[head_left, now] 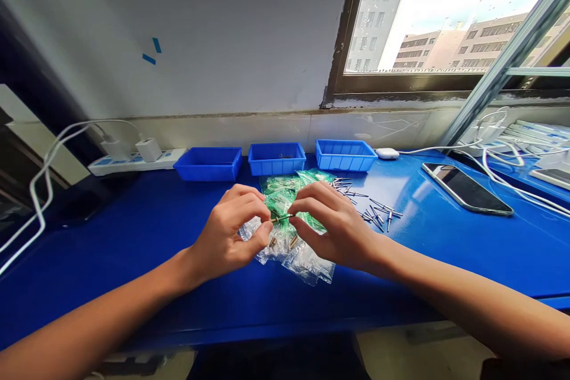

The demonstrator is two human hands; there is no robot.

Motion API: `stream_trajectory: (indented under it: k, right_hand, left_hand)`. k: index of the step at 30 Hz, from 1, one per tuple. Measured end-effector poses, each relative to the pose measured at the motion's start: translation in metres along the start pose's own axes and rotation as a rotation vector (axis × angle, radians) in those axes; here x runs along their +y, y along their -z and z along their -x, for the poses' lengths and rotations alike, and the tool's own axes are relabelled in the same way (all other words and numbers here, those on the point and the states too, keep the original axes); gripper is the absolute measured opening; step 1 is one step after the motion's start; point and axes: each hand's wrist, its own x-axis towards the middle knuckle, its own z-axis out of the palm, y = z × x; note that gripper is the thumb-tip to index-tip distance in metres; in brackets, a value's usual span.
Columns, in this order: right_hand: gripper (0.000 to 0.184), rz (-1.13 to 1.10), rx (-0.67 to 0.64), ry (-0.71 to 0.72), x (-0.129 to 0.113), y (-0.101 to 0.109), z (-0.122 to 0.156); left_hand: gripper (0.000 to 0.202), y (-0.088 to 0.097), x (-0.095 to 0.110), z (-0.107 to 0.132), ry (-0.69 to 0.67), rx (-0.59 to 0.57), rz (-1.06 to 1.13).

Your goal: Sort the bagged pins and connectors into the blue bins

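Observation:
Above the pile of bags, my left hand (236, 224) pinches the brass-coloured left end of a small thin pin (281, 218) between thumb and fingers. My right hand (332, 222) pinches the pin's dark right end, so it spans the two hands almost level. Beneath them lie green plastic bags (280, 205) and clear plastic bags (312, 261). Short brass-coloured pieces (293, 241) show on or in the clear bags. Just beyond my right hand, several loose blind rivets (376, 214) are scattered. Fingers and bags hide part of the pile.
Along the wall stand a left blue bin (208, 173), a middle blue bin (276, 167) with small dark bits, and a right blue bin (346, 163). A phone (467, 188) lies right. A power strip (167, 160) and white cables (48, 160) are left; a white case (387, 154) is at the back.

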Motion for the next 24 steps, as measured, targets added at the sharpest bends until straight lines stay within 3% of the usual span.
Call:
stream_trajectory:
  k: [4,8,18,24]
  right_hand:
    - [0.009,0.076,-0.081,-0.001,-0.002,-0.002,0.001]
    - [0.009,0.125,-0.128,0.045,-0.003,-0.001,0.001]
    - [0.012,0.311,-0.096,0.141,-0.009,0.002,0.003]
    - [0.017,0.355,-0.116,0.118,-0.012,0.001,0.001]
  left_hand:
    - [0.010,0.003,0.005,0.001,-0.178,0.053,-0.321]
    - [0.008,0.002,0.015,0.003,-0.258,0.029,-0.539]
    - [0.008,-0.001,0.022,0.006,-0.273,0.015,-0.610]
    - [0.009,-0.001,0.020,0.004,-0.308,0.058,-0.618]
